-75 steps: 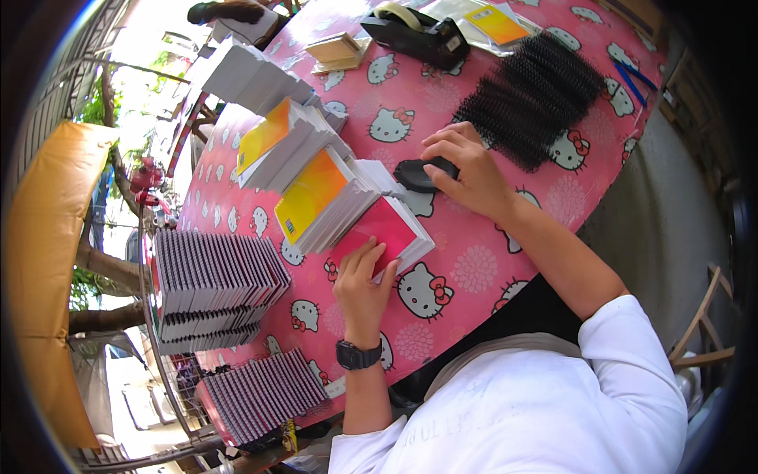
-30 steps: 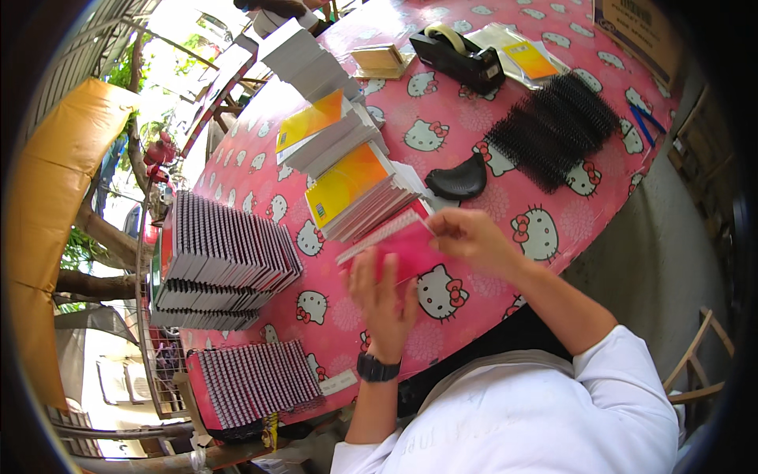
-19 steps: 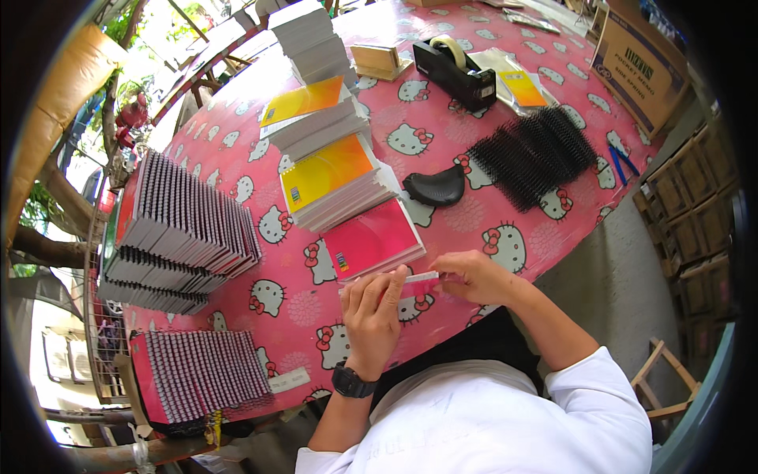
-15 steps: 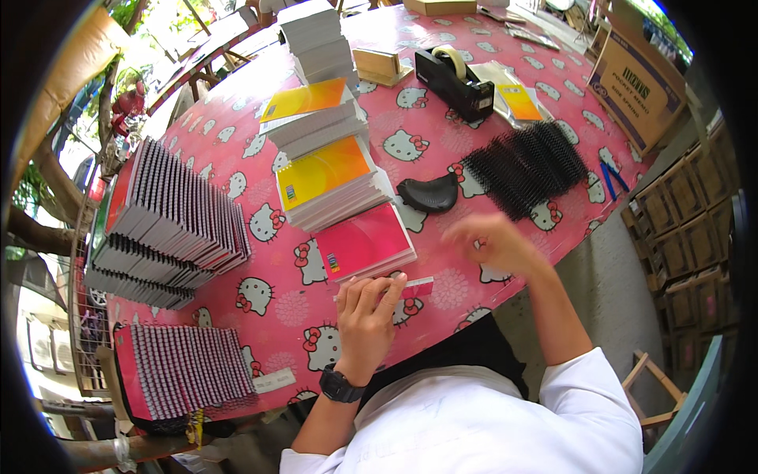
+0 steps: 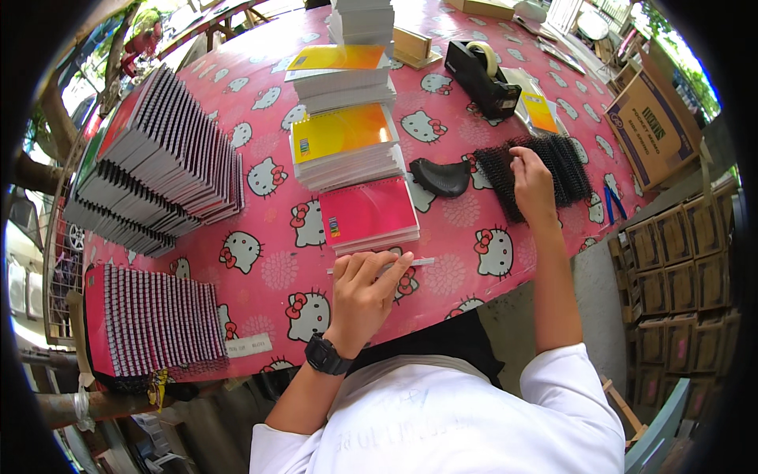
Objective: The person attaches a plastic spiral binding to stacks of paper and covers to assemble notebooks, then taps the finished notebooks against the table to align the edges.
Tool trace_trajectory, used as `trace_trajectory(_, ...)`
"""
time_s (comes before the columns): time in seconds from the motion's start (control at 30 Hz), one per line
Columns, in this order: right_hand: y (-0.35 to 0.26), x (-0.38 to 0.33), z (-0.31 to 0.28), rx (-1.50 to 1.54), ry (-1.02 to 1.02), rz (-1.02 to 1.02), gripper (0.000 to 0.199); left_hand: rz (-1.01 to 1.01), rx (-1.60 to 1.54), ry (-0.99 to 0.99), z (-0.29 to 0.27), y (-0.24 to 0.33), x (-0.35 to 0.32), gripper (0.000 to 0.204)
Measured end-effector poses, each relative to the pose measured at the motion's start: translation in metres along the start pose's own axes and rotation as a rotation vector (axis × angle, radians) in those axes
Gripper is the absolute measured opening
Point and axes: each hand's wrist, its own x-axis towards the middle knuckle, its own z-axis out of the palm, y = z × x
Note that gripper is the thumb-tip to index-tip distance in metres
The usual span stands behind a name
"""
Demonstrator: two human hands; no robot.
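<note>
My left hand (image 5: 365,288) is closed over a thin white-edged pad (image 5: 424,261) at the near side of the table; a narrow pale edge shows on both sides of my fingers. Just beyond it lies a short stack of pink-covered notepads (image 5: 369,213). Out to the right, my right hand (image 5: 533,180) reaches over a pile of black spiral coils (image 5: 567,170). Its fingers are bent together on a coil at the pile's left part; the fingertips partly hide it. A curved black object (image 5: 440,178) rests between the pink stack and the coils.
Yellow-orange notepad stacks (image 5: 346,133) rise behind the pink ones. Coil-bound notebooks (image 5: 170,150) stand at left, with more bound pads (image 5: 162,320) nearer. A tape dispenser (image 5: 482,79), blue-handled pliers (image 5: 613,204) and a cardboard box (image 5: 654,126) are at right.
My right hand has moved right and away from me, from beside the pink stack onto the black coils. My left hand stays on the thin pad. The view has shifted slightly.
</note>
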Motion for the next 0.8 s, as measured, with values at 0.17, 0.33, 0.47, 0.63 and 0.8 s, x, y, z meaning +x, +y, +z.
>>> trace_trajectory(0.17,-0.096,-0.062,-0.034,0.601,-0.54,0.064,0.029,-0.022,0.004,0.001,-0.003,-0.006,-0.002,0.035)
trace_trajectory(0.33,-0.088,-0.079,-0.035,0.543,-0.589,-0.042,0.028,0.0,-0.028,0.018,-0.001,-0.005,0.001,0.032)
trace_trajectory(0.47,-0.097,-0.082,-0.025,0.585,-0.529,-0.099,0.027,-0.01,-0.033,-0.008,-0.003,-0.004,-0.002,0.029)
trace_trajectory(0.63,-0.103,-0.086,-0.02,0.571,-0.531,-0.09,0.027,-0.035,-0.035,-0.027,-0.004,0.0,-0.001,0.027)
trace_trajectory(0.8,-0.099,-0.087,-0.016,0.578,-0.49,-0.141,0.027,-0.033,-0.048,-0.032,-0.005,-0.002,-0.003,0.027)
